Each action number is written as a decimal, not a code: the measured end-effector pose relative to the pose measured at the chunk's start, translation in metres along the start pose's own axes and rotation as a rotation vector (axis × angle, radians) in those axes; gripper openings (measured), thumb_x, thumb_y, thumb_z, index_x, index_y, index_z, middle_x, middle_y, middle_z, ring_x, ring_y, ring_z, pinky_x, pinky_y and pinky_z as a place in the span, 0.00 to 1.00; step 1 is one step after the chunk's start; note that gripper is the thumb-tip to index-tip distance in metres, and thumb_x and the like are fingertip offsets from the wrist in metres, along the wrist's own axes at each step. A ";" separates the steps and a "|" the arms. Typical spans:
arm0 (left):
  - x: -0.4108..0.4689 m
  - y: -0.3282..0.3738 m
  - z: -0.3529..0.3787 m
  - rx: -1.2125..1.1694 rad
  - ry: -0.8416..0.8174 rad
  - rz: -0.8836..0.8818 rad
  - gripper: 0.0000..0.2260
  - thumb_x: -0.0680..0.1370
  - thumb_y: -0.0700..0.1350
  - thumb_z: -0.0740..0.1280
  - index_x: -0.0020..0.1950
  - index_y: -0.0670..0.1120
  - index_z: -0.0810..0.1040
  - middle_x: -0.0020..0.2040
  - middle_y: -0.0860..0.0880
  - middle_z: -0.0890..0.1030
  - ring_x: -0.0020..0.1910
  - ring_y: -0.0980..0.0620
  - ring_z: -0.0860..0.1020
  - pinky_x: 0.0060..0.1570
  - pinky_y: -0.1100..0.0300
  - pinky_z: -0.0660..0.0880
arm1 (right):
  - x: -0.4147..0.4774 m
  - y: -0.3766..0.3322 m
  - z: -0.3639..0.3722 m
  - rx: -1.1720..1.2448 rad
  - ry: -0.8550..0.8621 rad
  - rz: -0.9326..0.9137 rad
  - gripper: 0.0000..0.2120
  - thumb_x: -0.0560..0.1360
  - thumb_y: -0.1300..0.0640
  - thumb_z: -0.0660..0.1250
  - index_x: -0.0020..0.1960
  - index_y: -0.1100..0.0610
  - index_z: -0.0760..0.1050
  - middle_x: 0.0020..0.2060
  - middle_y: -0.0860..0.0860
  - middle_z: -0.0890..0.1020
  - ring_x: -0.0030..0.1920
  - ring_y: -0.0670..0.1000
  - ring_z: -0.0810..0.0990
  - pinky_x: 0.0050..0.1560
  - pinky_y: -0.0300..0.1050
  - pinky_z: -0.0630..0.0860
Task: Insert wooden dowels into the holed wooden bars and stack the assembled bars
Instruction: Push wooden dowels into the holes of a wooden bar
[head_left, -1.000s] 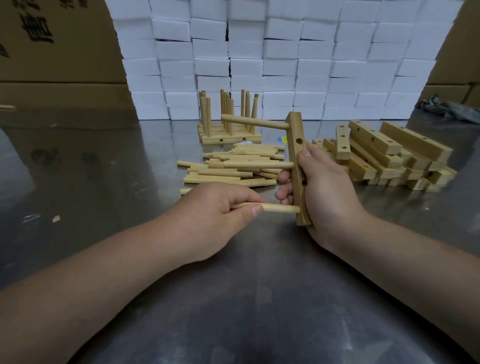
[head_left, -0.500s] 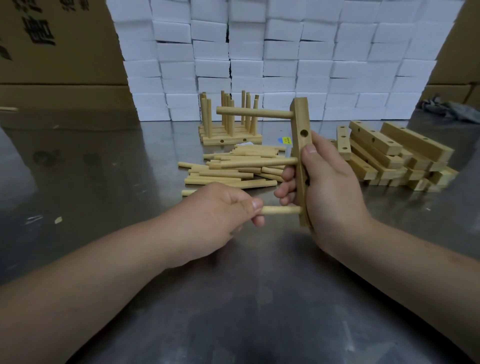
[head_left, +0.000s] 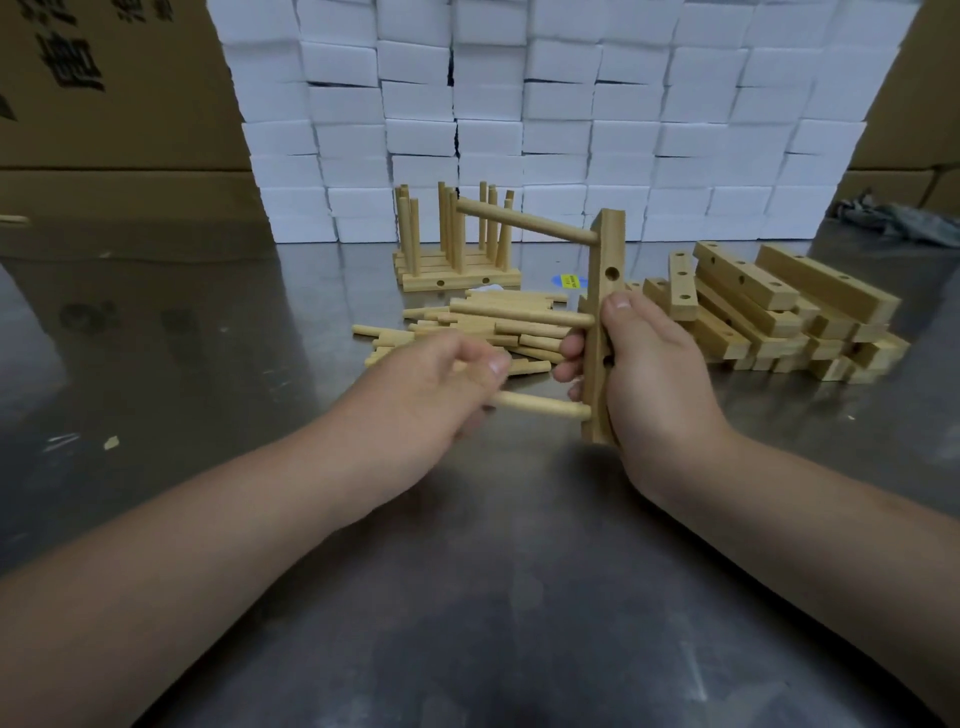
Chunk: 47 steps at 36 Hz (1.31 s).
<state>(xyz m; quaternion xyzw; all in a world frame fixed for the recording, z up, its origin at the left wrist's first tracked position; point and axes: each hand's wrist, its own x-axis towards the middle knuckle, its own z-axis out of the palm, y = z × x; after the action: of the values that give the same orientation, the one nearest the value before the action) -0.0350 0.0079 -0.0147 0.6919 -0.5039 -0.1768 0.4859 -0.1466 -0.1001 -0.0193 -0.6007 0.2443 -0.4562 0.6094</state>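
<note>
Tabletop (head_left: 467, 597): right hand (head_left: 654, 379) grips bar (head_left: 605, 270), left (head_left: 431, 389) maybe dowel (head_left: 540, 406).

Motion blurring the left hand (head_left: 441, 387), which is hiding the near end of the lowest dowel (head_left: 540, 406), right hand (head_left: 657, 374) covering the lower half of the bar (head_left: 605, 249), yellow sticker (head_left: 569, 281) peeking from behind it, too small to read
</note>
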 end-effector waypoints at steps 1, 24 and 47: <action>0.001 0.001 -0.001 -0.121 0.020 -0.028 0.08 0.76 0.53 0.59 0.47 0.53 0.76 0.24 0.57 0.73 0.23 0.61 0.68 0.26 0.66 0.65 | 0.002 0.000 -0.001 0.003 0.011 0.011 0.13 0.81 0.55 0.53 0.43 0.55 0.72 0.29 0.50 0.76 0.26 0.44 0.75 0.27 0.33 0.71; 0.012 -0.016 -0.017 0.024 0.334 0.027 0.17 0.74 0.52 0.66 0.62 0.54 0.75 0.41 0.60 0.76 0.41 0.67 0.74 0.39 0.71 0.66 | 0.009 0.002 -0.002 0.315 -0.217 0.212 0.06 0.77 0.63 0.61 0.42 0.62 0.74 0.26 0.52 0.80 0.25 0.44 0.78 0.27 0.34 0.75; 0.018 -0.023 -0.023 0.126 0.207 0.055 0.10 0.74 0.46 0.68 0.42 0.63 0.78 0.33 0.55 0.79 0.33 0.60 0.74 0.30 0.77 0.66 | 0.008 0.008 -0.001 0.291 -0.246 0.208 0.04 0.76 0.64 0.63 0.42 0.62 0.75 0.29 0.54 0.82 0.26 0.46 0.79 0.29 0.35 0.77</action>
<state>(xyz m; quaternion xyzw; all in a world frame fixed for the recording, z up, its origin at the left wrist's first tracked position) 0.0017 0.0036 -0.0191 0.7215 -0.4799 -0.0592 0.4956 -0.1414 -0.1090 -0.0252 -0.5292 0.1604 -0.3445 0.7586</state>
